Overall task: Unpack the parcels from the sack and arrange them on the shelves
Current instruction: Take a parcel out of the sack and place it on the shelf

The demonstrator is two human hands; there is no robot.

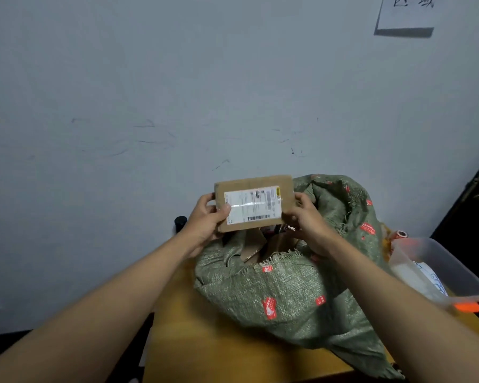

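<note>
Holding the brown parcel [253, 203] up by its 2 ends, the left hand [206, 219] and right hand [304, 217] grip it tight, label facing up, probably to read it. The open green sack [291, 288] sits just under the hands on the table [188, 335], with more boxes inside.

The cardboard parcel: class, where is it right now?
Head view, centre: the cardboard parcel is held by both hands above the green sack's open mouth.
</note>
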